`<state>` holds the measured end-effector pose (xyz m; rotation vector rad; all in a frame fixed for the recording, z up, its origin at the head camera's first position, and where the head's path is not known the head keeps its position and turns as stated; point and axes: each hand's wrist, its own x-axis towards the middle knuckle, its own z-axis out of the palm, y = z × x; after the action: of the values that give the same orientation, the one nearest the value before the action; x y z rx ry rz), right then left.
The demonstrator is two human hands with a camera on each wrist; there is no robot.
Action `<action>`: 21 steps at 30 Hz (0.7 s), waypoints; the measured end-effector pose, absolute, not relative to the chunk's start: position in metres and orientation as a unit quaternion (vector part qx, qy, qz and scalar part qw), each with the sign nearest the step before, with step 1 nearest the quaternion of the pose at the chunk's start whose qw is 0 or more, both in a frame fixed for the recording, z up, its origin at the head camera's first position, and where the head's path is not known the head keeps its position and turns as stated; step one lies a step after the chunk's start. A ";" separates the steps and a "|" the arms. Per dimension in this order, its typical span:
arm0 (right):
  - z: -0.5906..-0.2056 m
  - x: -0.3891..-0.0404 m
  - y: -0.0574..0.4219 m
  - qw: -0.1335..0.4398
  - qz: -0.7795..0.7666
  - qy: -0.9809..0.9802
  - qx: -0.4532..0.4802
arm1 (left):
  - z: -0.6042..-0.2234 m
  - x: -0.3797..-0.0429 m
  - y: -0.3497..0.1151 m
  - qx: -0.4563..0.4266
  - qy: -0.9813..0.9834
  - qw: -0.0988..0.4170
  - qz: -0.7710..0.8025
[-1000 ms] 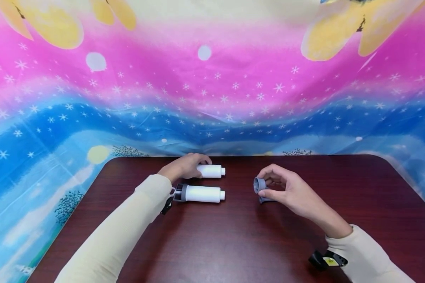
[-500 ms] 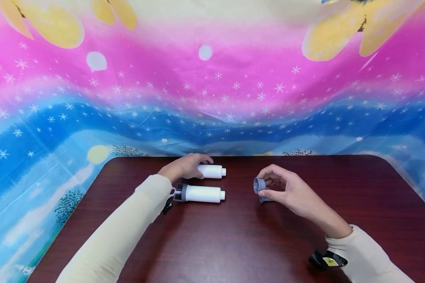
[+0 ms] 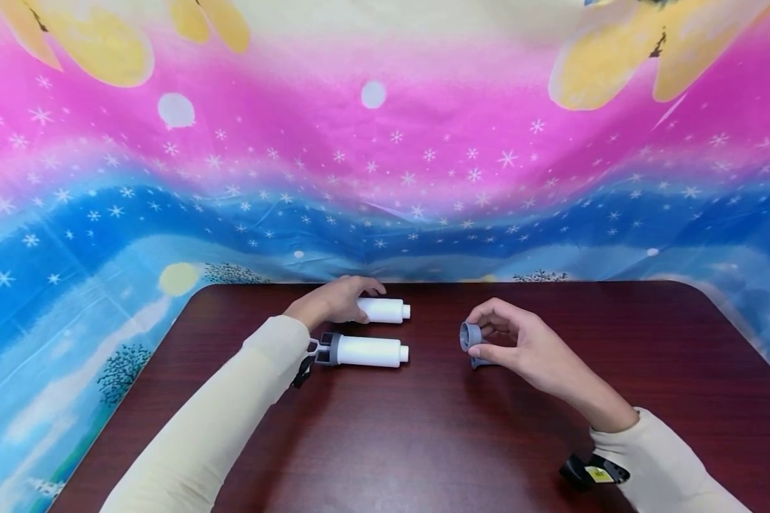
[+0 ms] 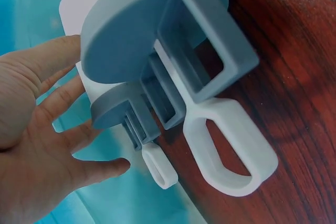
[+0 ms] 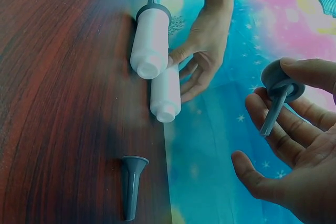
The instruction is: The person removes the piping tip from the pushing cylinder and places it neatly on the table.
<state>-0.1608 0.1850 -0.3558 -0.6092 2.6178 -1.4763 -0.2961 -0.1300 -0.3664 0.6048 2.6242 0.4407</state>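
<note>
In the head view, my left hand (image 3: pixel 340 299) holds the farther white cylinder (image 3: pixel 383 311), with the thumb on its near side and fingers on its far side. It lies on the table beside a nearer white cylinder (image 3: pixel 368 352), both with narrow necks pointing right. The nearer one's grey end cap (image 4: pixel 142 30) and white loop handle (image 4: pixel 231 150) fill much of the left wrist view. My right hand (image 3: pixel 520 342) pinches a grey funnel-shaped piece (image 5: pixel 281 80) by its wide rim, above the table. A similar grey funnel (image 5: pixel 134 182) lies under it.
The dark red wooden table (image 3: pixel 385 442) has rounded far corners. A pink and blue patterned cloth (image 3: pixel 385 178) hangs behind and to its sides. Cream sleeves and black wrist cameras (image 3: pixel 593 472) cover my forearms.
</note>
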 end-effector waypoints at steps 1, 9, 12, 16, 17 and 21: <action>-0.356 -0.161 0.185 0.038 -0.481 0.853 -0.199 | -0.366 -0.296 -0.130 0.216 0.941 0.205 0.160; -0.354 -0.160 0.185 0.030 -0.478 0.854 -0.203 | -0.353 -0.288 -0.133 0.227 0.938 0.194 0.174; -0.354 -0.160 0.185 0.029 -0.479 0.853 -0.204 | -0.347 -0.284 -0.132 0.241 0.938 0.176 0.176; -0.356 -0.161 0.185 0.025 -0.481 0.852 -0.205 | -0.340 -0.273 -0.130 0.260 0.938 0.144 0.181; -0.357 -0.161 0.185 0.025 -0.481 0.852 -0.206 | -0.339 -0.270 -0.130 0.264 0.937 0.136 0.184; -0.359 -0.163 0.185 0.024 -0.484 0.849 -0.209 | -0.334 -0.258 -0.127 0.280 0.935 0.101 0.193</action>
<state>-0.1627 0.1853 -0.3588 -0.6464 2.6282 -1.4969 -0.2577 -0.1272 -0.3337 0.8257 2.7619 0.5708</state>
